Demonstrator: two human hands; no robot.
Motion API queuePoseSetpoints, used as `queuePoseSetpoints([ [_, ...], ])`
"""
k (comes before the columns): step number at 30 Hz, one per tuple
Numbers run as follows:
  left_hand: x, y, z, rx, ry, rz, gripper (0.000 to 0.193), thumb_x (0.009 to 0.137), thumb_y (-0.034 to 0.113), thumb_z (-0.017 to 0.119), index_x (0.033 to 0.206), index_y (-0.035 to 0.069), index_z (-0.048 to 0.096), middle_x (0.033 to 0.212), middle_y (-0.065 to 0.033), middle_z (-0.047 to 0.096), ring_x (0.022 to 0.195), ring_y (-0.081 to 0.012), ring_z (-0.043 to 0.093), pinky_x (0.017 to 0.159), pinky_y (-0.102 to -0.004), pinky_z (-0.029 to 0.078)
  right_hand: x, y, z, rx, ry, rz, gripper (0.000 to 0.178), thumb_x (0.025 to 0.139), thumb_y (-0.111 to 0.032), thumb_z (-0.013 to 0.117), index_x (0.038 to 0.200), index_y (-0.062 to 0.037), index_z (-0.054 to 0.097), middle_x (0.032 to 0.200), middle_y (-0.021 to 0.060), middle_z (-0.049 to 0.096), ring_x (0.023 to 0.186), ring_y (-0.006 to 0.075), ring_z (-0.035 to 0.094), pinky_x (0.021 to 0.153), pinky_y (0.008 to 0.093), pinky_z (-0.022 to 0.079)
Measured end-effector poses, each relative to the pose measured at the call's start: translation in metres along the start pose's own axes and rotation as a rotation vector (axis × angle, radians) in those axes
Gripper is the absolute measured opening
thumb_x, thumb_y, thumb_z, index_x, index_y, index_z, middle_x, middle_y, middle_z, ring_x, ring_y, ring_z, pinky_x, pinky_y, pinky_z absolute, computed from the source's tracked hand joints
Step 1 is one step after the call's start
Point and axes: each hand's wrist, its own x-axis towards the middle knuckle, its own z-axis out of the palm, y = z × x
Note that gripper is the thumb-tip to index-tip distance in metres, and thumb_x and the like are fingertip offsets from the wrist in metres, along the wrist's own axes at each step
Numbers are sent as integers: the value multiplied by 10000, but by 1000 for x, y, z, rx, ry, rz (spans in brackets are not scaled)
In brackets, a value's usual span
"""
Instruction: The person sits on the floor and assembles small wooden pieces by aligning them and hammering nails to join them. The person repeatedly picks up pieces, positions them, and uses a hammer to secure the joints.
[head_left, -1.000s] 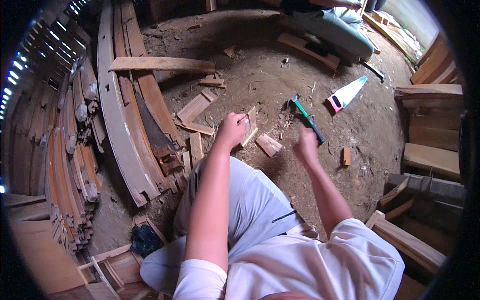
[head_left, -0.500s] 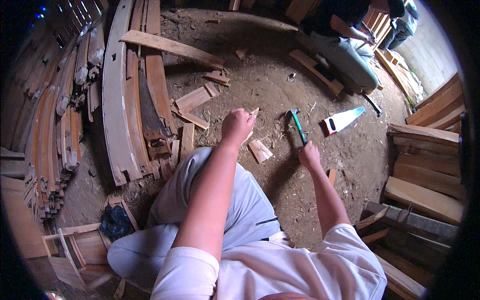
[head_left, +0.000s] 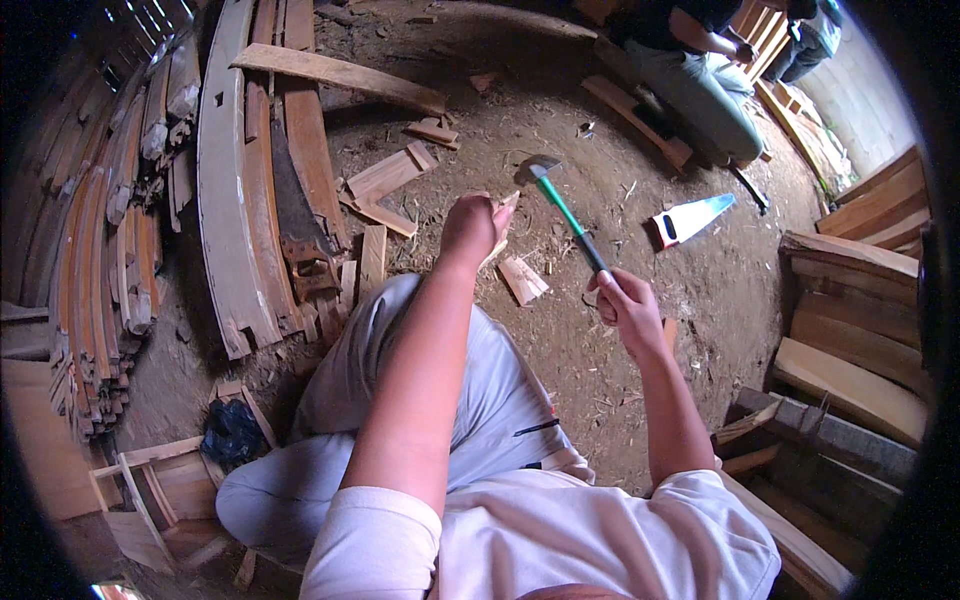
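Note:
In my right hand [head_left: 630, 305] is a hammer [head_left: 561, 211] with a green and black handle. Its head is raised, just to the right of my left hand [head_left: 470, 232]. The fingers of that left hand are closed round a small piece of wood [head_left: 509, 204], whose pale tip sticks out beyond the knuckles; the fist hides the rest of it. Just below lies a short wood offcut [head_left: 523, 280] on the dirt floor. Farther right, a handsaw [head_left: 692, 221] with a red and white handle lies flat.
Long boards [head_left: 228, 215] and an old wooden-handled saw [head_left: 310, 263] lie at left. Loose planks [head_left: 390, 174] are ahead. Stacked timber [head_left: 850, 385] lines the right side. A co-worker [head_left: 690, 90] kneels at the far right. A black plastic bag [head_left: 232, 432] sits by my leg.
The hammer has come up and to the left, its head now nearer my left hand. My left hand keeps its hold on the wood, having shifted only slightly.

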Motion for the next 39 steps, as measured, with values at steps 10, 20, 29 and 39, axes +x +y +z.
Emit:
queuePoseSetpoints([
  [10, 4, -6, 4, 78, -35, 52, 377, 943, 356, 767, 875, -14, 743, 922, -278, 726, 861, -464, 720, 768, -527, 563, -7, -14, 11, -10, 19, 28, 372, 1118, -347, 606, 953, -21, 674, 668, -81, 429, 570, 61, 363, 530, 287, 276],
  [20, 3, -4, 6, -9, -64, -49, 390, 934, 374, 784, 914, -13, 749, 913, -272, 735, 895, -460, 726, 807, -508, 567, -4, -3, 9, 83, -20, 65, 365, 1109, -368, 621, 967, -35, 667, 678, -80, 416, 578, 55, 341, 530, 276, 240],
  [29, 0, 0, -10, -9, -10, 59, 396, 952, 345, 771, 830, -29, 725, 871, -265, 708, 858, -464, 704, 765, -519, 548, -9, 18, 5, 50, 98, -7, 338, 1100, -334, 630, 980, -20, 667, 669, -44, 459, 577, 103, 403, 528, 305, 287],
  [39, 16, -19, -40, -814, -47, -351, 380, 1008, 335, 767, 810, 11, 744, 818, -24, 739, 703, -95, 597, 671, -357, 500, -32, 181, -45, -1362, 547, -63, 173, 960, -128, 648, 1059, -1, 584, 1013, 245, 646, 957, 431, 625, 819, 539, 523],
])
